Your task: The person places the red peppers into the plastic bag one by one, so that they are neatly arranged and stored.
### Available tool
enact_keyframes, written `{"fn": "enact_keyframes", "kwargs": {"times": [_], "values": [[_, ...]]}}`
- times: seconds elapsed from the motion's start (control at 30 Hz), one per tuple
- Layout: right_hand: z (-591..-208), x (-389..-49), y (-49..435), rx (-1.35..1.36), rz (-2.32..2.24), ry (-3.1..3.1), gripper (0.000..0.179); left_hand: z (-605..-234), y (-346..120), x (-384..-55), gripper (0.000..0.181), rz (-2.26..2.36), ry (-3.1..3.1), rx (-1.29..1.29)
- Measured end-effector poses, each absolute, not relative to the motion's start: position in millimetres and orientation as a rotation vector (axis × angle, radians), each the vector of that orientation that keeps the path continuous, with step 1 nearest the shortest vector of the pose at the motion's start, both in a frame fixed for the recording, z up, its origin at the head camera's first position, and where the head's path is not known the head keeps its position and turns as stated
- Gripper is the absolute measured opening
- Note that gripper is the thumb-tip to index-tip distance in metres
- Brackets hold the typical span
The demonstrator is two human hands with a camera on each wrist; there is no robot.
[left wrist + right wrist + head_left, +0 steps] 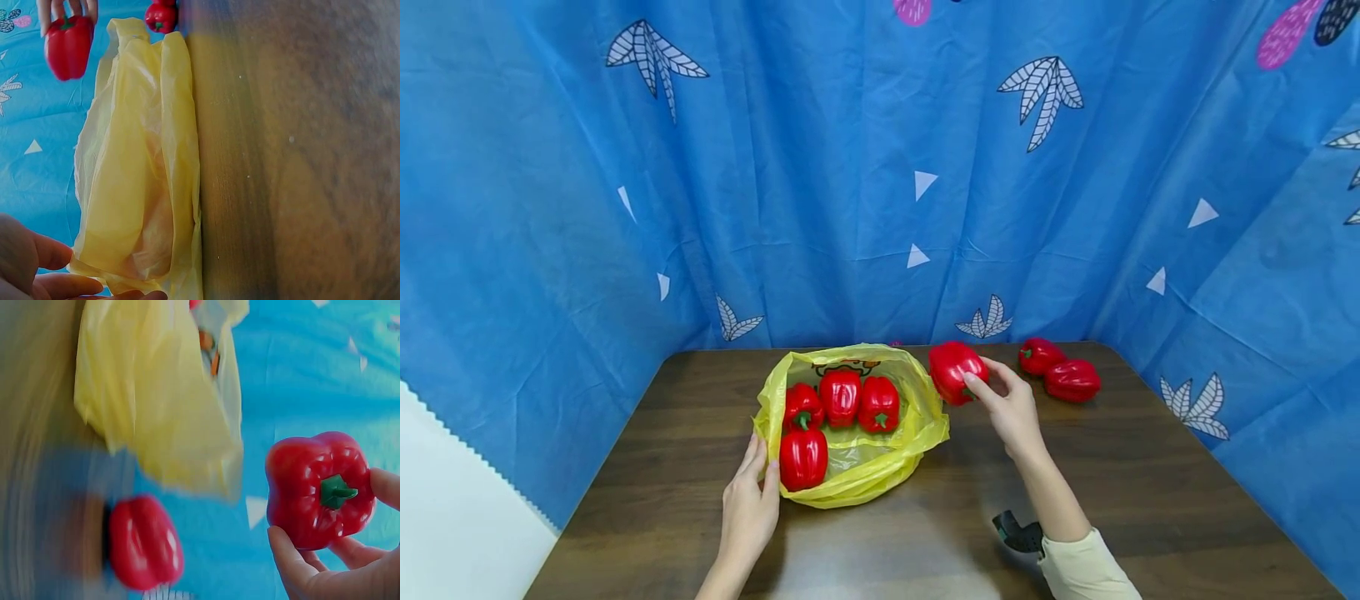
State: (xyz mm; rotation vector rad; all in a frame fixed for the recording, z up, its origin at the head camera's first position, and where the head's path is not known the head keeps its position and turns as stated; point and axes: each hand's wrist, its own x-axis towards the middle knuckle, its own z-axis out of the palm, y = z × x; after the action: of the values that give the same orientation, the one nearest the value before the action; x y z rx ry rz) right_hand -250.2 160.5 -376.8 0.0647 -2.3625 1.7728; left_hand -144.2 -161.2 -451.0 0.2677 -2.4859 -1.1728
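Observation:
A yellow plastic bag (880, 479) stands with its mouth wide on the table, and several red bell peppers (840, 397) lie inside it. At the bag's left edge, my left hand (751, 500) pinches the rim between thumb and fingers; in the left wrist view its fingertips (59, 253) meet the plastic. My right hand (1013, 408) grips another red bell pepper (953, 371) above the table, just right of the bag's mouth. The right wrist view shows that pepper's green stem (337, 492), with thumb and fingers around its sides.
Two more red bell peppers (1072, 381) lie on the brown wooden table (1150, 500) at the back right. A blue patterned curtain (850, 167) encloses the table's back and sides. A black strap-like piece (1019, 533) sits by my right forearm.

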Motion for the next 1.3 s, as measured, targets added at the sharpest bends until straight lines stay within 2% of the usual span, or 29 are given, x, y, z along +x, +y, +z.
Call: {"fn": "enact_keyframes", "kwargs": {"times": [0.63, 0.9, 1.3], "values": [[-415.4, -227.3, 64.8, 0.375, 1.558, -2.573, 0.05, -452.2, -160.3, -145.8, 0.046, -1.184, -2.469, 0.253], [-437.2, -225.7, 48.1, 0.48, 1.398, -2.645, 0.049, -452.5, -161.1, -145.5, 0.046, -1.192, -2.473, 0.24], [-449.3, -224.8, 39.9, 0.57, 1.294, -2.669, 0.047, -452.8, -162.1, -144.2, 0.046, -1.186, -2.479, 0.24]]}}
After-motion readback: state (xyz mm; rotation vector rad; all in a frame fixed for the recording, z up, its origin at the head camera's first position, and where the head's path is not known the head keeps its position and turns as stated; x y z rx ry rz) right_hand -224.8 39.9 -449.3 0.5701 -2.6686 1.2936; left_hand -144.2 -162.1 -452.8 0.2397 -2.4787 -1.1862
